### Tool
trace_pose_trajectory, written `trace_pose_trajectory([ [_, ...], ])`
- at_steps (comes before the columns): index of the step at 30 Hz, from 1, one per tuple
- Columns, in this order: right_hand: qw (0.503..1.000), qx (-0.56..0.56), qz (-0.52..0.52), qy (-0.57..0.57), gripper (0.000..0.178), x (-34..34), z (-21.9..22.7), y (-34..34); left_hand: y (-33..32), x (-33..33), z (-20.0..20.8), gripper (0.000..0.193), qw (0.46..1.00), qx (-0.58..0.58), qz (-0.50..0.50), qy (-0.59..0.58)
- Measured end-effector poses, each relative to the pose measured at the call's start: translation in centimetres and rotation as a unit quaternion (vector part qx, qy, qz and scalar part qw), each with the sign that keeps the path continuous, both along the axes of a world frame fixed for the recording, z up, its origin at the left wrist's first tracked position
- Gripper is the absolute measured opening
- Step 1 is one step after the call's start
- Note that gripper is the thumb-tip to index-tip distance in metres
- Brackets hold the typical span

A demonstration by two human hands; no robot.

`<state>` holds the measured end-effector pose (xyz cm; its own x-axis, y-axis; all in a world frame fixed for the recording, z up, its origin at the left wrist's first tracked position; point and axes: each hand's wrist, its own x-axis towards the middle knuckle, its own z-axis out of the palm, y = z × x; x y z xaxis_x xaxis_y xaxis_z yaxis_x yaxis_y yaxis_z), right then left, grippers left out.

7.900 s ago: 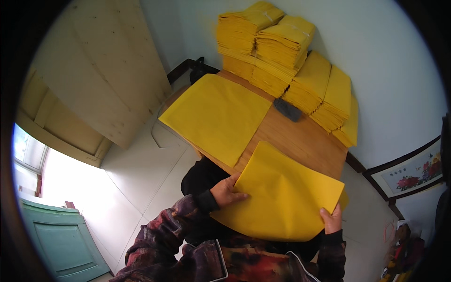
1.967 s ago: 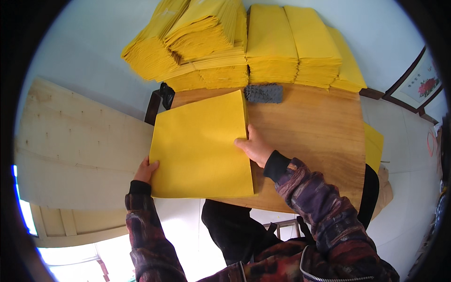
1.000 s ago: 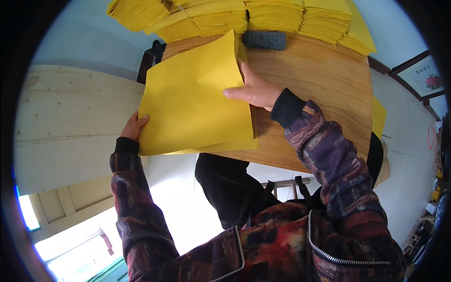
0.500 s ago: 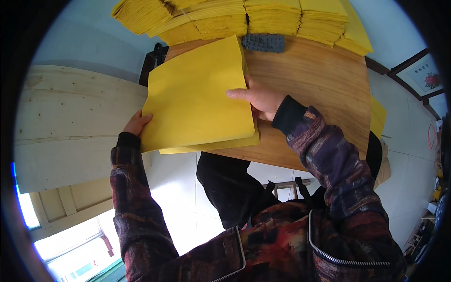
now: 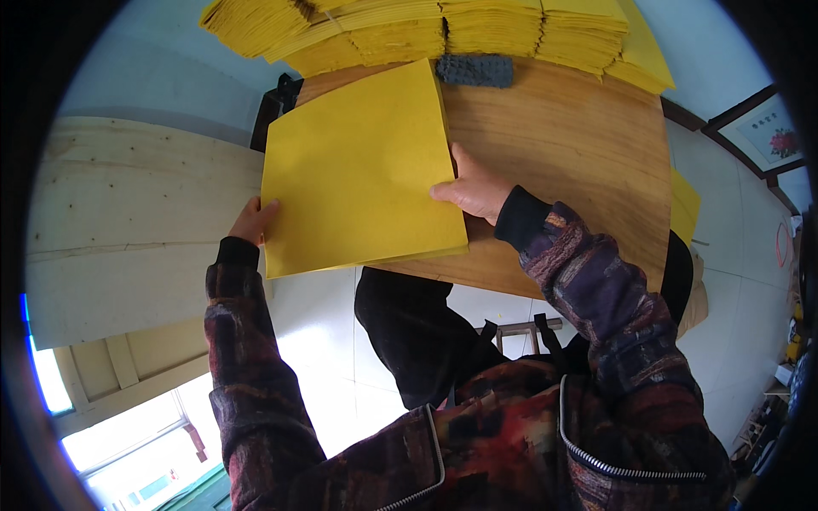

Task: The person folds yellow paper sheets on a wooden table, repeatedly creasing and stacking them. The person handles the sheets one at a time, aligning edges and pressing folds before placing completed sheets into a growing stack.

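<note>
A stack of large yellow sheets [image 5: 358,170] lies at the left of the wooden table [image 5: 579,179], with its near left corner reaching past the table's edge. My left hand [image 5: 252,221] is closed round the stack's left edge, thumb on top and fingers hidden beneath. At the right edge, my right hand [image 5: 477,189] grips the stack with its thumb tip on the top sheet; most of its fingers are hidden by the sheets and the hand. The top sheet lies fairly flat, and only a thin strip of the lower sheets shows at the near edge.
Thick piles of yellow sheets [image 5: 494,34] line the table's far side. A dark grey textured block [image 5: 474,71] sits before them. Pale wooden boards [image 5: 145,230] stand at the left. A framed picture [image 5: 763,140] is at the right, and a stool [image 5: 515,332] shows below.
The stack's edges have come into closer line, and the top sheet has flattened. My right thumb has slid outward toward the right edge. My left hand has shifted slightly right.
</note>
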<state>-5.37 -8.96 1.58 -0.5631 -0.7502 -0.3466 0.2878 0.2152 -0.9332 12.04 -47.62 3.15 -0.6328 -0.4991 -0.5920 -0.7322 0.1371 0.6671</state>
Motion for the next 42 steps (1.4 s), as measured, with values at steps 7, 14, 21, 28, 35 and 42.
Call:
trace_pose_trajectory([
  [7, 1.0, 0.009, -0.008, 0.021, 0.071, 0.3, 0.2, 0.3, 0.6, -0.1, 0.0, 0.039, 1.0, -0.016, 0.02, 0.001],
  [14, 1.0, 0.012, -0.02, 0.018, 0.066, 1.0, -0.3, 0.3, 0.0, 0.2, -0.8, 0.049, 0.999, -0.018, 0.008, 0.043],
  [21, 0.998, 0.029, -0.023, 0.059, 0.063, 1.4, -0.4, 0.3, -0.3, 0.3, -1.3, 0.049, 0.997, 0.012, 0.024, 0.068],
  [28, 0.995, 0.042, -0.02, 0.086, 0.059, 1.4, -0.2, 0.4, 0.2, 0.4, -1.1, 0.047, 0.997, -0.001, 0.024, 0.074],
  [35, 0.992, 0.03, -0.034, 0.116, 0.055, 1.5, -0.7, 0.3, 0.3, 0.5, -1.2, 0.048, 0.996, -0.009, 0.011, 0.083],
  [42, 0.881, 0.107, -0.049, 0.459, 0.048, 2.2, -0.3, 2.2, -0.2, 0.7, -2.5, 0.044, 0.991, -0.102, -0.03, 0.078],
])
